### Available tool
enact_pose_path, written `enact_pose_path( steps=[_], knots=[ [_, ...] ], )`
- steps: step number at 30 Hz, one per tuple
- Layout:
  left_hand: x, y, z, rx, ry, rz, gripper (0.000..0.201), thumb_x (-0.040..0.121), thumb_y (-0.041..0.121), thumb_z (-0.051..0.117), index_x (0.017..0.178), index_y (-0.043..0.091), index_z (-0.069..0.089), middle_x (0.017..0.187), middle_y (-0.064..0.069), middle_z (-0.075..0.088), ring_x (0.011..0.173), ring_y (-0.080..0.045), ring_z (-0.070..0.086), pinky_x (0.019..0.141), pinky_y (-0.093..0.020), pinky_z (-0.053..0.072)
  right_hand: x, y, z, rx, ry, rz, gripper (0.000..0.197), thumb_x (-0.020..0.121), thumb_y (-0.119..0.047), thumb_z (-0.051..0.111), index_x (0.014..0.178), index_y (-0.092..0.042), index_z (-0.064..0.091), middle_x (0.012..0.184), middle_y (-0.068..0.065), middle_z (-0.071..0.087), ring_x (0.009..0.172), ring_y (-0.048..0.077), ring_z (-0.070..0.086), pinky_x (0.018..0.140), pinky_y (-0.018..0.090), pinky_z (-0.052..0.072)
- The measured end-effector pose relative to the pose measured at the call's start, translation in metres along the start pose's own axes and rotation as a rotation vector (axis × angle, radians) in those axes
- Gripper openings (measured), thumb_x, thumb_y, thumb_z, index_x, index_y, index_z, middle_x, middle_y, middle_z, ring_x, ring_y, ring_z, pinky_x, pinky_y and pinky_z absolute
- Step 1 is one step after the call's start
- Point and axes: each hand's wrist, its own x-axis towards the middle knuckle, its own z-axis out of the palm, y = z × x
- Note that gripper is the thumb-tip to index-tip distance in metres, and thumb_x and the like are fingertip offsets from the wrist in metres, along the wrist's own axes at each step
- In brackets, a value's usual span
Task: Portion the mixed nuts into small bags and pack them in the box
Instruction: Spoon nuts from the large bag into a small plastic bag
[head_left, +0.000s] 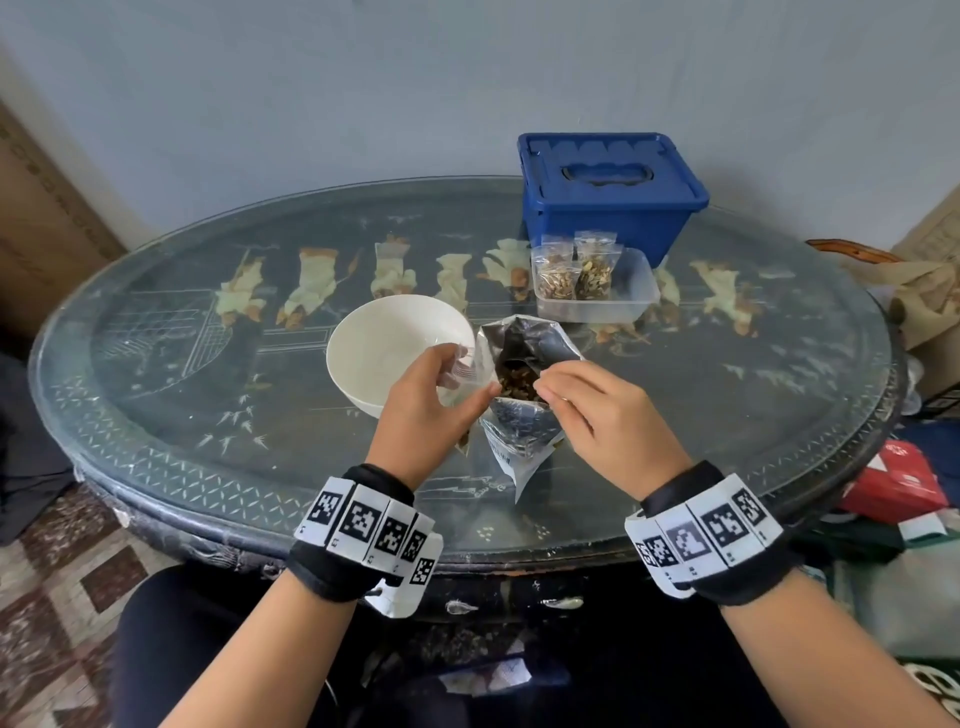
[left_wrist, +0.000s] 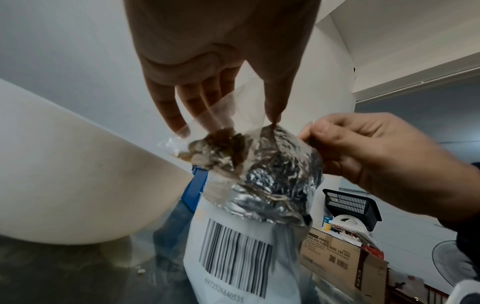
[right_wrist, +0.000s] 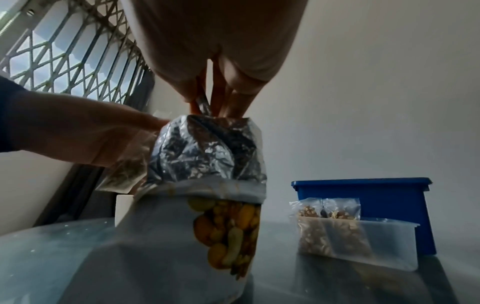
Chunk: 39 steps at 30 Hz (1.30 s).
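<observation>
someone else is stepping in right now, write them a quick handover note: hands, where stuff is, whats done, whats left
Left hand: holds a small clear bag, partly filled with nuts, open beside the foil nut pouch.
Right hand: pinches the pouch's rim, keeping the mouth open; the pouch stands on the table and holds nuts.
White bowl: left of the pouch, looks empty.
Clear container: behind the pouch, two filled small bags standing in it.
Blue box: at the back, lid on.
Done: two bags portioned.
Left: finish filling this bag, portion the rest, pack them.
</observation>
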Motion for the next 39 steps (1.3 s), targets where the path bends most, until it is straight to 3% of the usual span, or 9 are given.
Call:
enact_pose_path(
  steps=[7,11,17,20,22,26,28,34,39],
  knots=[
    [-0.003,0.003,0.003,0.003,-0.031,-0.013,0.050,0.080,0.032,0.069,0.122,0.011,0.051,0.107,0.006,0.055,0.093,-0.009,0.051,0.079,-0.016,0.038,0.006,0.001,0.005,-0.015,0.080,0.219,0.038,0.094,-0.023,0.038,0.081,-0.001,0.065,0.071,0.009,0.065,0.062,0.026,0.064,0.057,0.031,0.049],
    [-0.004,0.002,0.002,0.006,-0.031,-0.013,0.050,0.081,0.032,0.068,0.122,0.011,0.051,0.106,0.006,0.056,0.094,-0.009,0.051,0.080,-0.017,0.038,0.013,0.001,0.005,0.036,0.170,0.325,0.040,0.093,-0.025,0.036,0.080,-0.001,0.065,0.065,0.008,0.066,0.060,0.023,0.064,0.058,0.024,0.045],
    [-0.005,0.000,0.002,-0.008,-0.041,-0.032,0.051,0.081,0.033,0.068,0.124,0.011,0.050,0.109,0.005,0.056,0.097,-0.010,0.050,0.082,-0.019,0.039,0.019,-0.001,0.002,0.063,0.221,0.467,0.047,0.094,-0.033,0.033,0.073,-0.001,0.060,0.054,0.007,0.061,0.051,0.022,0.059,0.058,0.032,0.043],
    [-0.005,0.001,0.001,-0.011,-0.041,-0.042,0.052,0.081,0.033,0.068,0.124,0.011,0.050,0.107,0.006,0.054,0.096,-0.010,0.049,0.082,-0.019,0.039,0.021,0.000,-0.001,0.111,0.258,0.587,0.034,0.098,-0.021,0.040,0.075,-0.004,0.059,0.053,0.000,0.058,0.045,0.005,0.056,0.055,0.022,0.045],
    [-0.005,0.001,0.001,-0.015,-0.038,-0.046,0.052,0.081,0.033,0.068,0.124,0.011,0.050,0.106,0.007,0.054,0.095,-0.009,0.049,0.082,-0.019,0.039,0.023,0.001,-0.004,0.171,0.281,0.677,0.032,0.099,-0.018,0.041,0.074,-0.007,0.058,0.053,0.001,0.059,0.046,0.005,0.058,0.055,0.019,0.047],
    [-0.006,0.001,0.000,-0.014,-0.040,-0.044,0.051,0.081,0.032,0.069,0.123,0.011,0.050,0.105,0.008,0.054,0.094,-0.009,0.049,0.081,-0.018,0.039,0.025,0.002,-0.010,0.302,0.334,0.818,0.034,0.099,-0.019,0.042,0.072,-0.005,0.058,0.057,0.005,0.062,0.046,0.015,0.062,0.058,0.037,0.055],
    [-0.006,0.000,0.000,-0.014,-0.040,-0.042,0.050,0.080,0.032,0.069,0.123,0.011,0.051,0.105,0.008,0.054,0.094,-0.010,0.050,0.080,-0.018,0.038,0.025,0.003,-0.013,0.373,0.380,0.888,0.036,0.099,-0.019,0.042,0.068,-0.009,0.056,0.057,0.004,0.061,0.046,0.018,0.063,0.058,0.040,0.055],
    [-0.003,0.000,-0.002,0.000,-0.056,-0.025,0.052,0.079,0.034,0.070,0.123,0.011,0.051,0.107,0.005,0.057,0.094,-0.010,0.052,0.079,-0.019,0.041,0.022,0.005,-0.020,0.489,0.459,0.981,0.036,0.099,-0.017,0.041,0.067,-0.009,0.056,0.063,0.013,0.062,0.043,0.013,0.060,0.048,0.026,0.053],
    [-0.001,0.000,-0.005,0.028,-0.064,0.000,0.052,0.078,0.034,0.071,0.122,0.012,0.052,0.105,0.007,0.056,0.090,-0.008,0.051,0.071,-0.010,0.038,0.019,0.009,-0.024,0.568,0.540,1.040,0.036,0.099,-0.017,0.041,0.067,-0.009,0.056,0.061,0.008,0.062,0.044,0.014,0.059,0.045,0.024,0.050]
  ],
)
